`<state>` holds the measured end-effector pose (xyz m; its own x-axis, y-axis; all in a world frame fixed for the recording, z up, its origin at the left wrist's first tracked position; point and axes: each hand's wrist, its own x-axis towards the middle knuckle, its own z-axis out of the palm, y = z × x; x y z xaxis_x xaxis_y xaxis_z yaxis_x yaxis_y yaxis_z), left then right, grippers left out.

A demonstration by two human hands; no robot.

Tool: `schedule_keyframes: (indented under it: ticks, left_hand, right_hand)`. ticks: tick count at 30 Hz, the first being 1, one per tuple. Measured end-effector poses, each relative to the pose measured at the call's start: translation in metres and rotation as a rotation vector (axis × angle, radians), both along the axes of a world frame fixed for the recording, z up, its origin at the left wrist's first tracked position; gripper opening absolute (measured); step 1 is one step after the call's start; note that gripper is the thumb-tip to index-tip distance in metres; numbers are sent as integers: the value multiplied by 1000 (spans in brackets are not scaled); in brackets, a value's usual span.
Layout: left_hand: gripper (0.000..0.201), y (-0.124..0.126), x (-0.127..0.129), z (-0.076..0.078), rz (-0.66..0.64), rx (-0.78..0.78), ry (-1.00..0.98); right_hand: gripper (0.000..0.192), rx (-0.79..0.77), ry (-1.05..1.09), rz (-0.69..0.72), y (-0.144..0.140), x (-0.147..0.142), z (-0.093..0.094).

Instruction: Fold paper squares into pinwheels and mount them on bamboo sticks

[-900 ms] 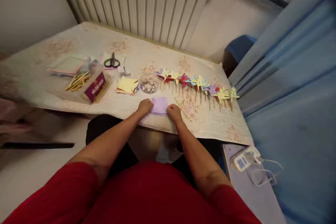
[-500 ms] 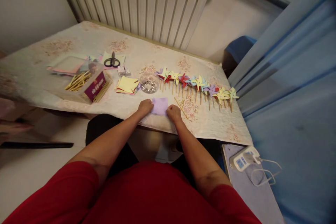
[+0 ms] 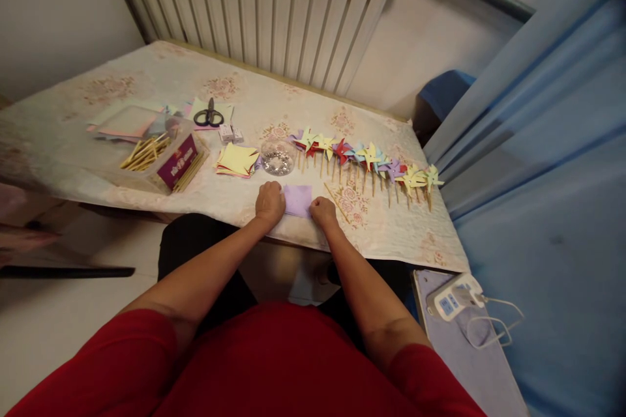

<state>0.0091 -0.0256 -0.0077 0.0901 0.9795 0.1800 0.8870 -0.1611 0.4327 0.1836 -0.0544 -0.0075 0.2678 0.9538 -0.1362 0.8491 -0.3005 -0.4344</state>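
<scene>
Table: a table [image 3: 73, 143] with a pale flowered cloth stands in front of a radiator [image 3: 274, 6].
Far left, at 10 o'clock from the hands: a clear box [image 3: 161, 159] with wooden sticks [image 3: 144, 151] and pink paper [image 3: 124, 122] behind it.
Scissors: black scissors [image 3: 209, 116] lie at 11 o'clock, well apart from the hands.
Yellow paper: a small pile of yellow squares [image 3: 237, 159] lies at 10 o'clock, near the left hand.
Bowl: a clear bowl [image 3: 278, 158] stands at 12 o'clock, just beyond the purple paper.
Left hand: the left hand [image 3: 270, 202] presses on the left edge of the purple paper, fingers curled together.
Purple paper: the purple paper [image 3: 298, 200] lies flat near the front edge of the table, between both hands.
Right hand: the right hand [image 3: 323, 210] touches the right lower corner of the paper, fingers bent and close together.
Stick: one loose stick [image 3: 335, 199] lies just beside the right hand, at 2 o'clock.
Pinwheels: a row of coloured pinwheels [image 3: 366, 156] runs to 2 o'clock.
Far right: a white power strip [image 3: 452, 296] at 4 o'clock, off the table.
</scene>
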Motion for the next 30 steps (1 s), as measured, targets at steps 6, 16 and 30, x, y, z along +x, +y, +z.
schedule_keyframes:
  ticks: [6, 16, 30]
  left_hand:
    - [32, -15, 16, -9, -453, 157, 129]
    - [51, -20, 12, -40, -473, 88, 237]
    - [57, -22, 9, -31, -463, -22, 272]
  right_hand:
    - [20, 13, -23, 8, 0, -1, -2]
    - [28, 242, -128, 101, -14, -3, -4]
    - [63, 263, -242, 566, -15, -6, -34]
